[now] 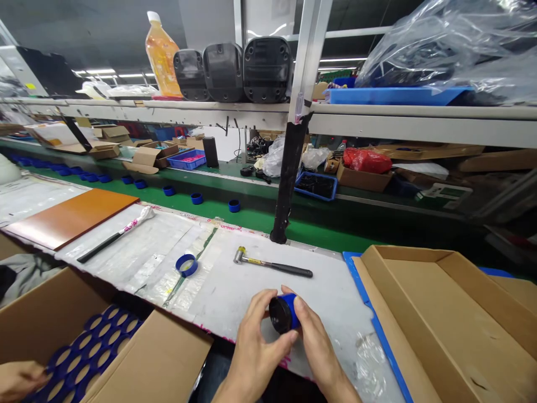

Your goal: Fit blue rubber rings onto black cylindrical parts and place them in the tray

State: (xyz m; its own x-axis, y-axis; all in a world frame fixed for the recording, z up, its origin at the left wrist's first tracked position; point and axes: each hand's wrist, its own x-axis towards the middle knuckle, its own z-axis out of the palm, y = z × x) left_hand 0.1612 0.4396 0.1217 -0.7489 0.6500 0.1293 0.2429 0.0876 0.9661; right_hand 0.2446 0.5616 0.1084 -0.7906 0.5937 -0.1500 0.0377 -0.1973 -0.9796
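Note:
Between both hands, just above the white worktop [222, 285], is a short round blue ring with a black round insert [282, 314]; its black face is tilted toward the left. My left hand [257, 341] grips it by the black side, fingertips on top and thumb below. My right hand [316, 341] wraps the blue side. A small mallet [272, 265] with a yellow tip and black handle lies on the worktop beyond my hands. Farther left, a loose blue ring [187, 265] rests on the same surface.
A cardboard box of blue rings [168, 358] stands lower left, with another person's hand [23, 380] in it. An open cardboard tray [461, 313] lies at right. Blue rings [197, 198] line the green conveyor [260, 215]. A black-wrapped post [285, 184] rises behind the mallet.

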